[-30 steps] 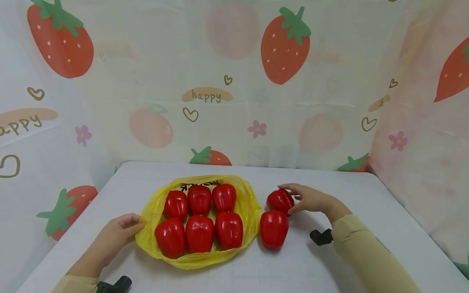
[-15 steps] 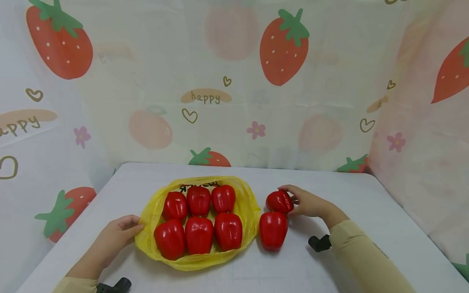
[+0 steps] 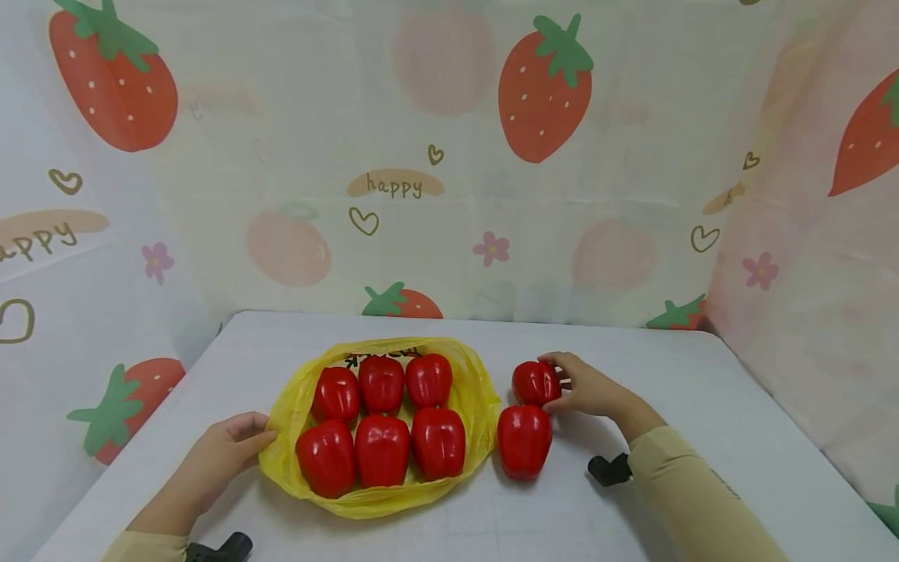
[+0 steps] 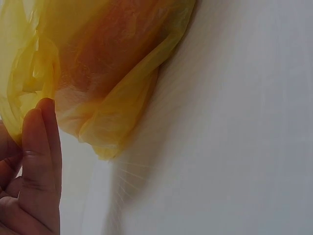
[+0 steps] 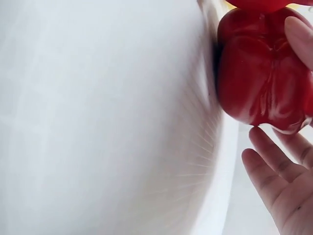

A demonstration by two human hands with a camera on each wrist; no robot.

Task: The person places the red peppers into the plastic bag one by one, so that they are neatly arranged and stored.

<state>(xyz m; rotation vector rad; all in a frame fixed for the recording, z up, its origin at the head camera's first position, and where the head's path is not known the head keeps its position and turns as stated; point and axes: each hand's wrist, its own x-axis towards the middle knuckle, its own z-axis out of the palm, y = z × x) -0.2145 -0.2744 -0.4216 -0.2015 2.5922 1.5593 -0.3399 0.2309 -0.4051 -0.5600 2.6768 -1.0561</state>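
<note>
A yellow plastic bag lies with its mouth spread wide, several red bell peppers arranged in two rows inside. My left hand pinches the bag's left rim between thumb and fingers; the left wrist view shows the fingertips against the thin plastic. Right of the bag, one red bell pepper stands on the table in front of another bell pepper. My right hand holds that rear pepper from its right side, thumb on its near side and fingers about its far side and end.
The white table runs to a back wall hung with strawberry-print cloth. Similar cloth covers both sides. A black wrist camera mount sits by the right cuff, another mount by the left.
The rear bell pepper has turned a little in my right hand and looks more upright. The right hand has shifted slightly. My left hand and the bag stay where they were.
</note>
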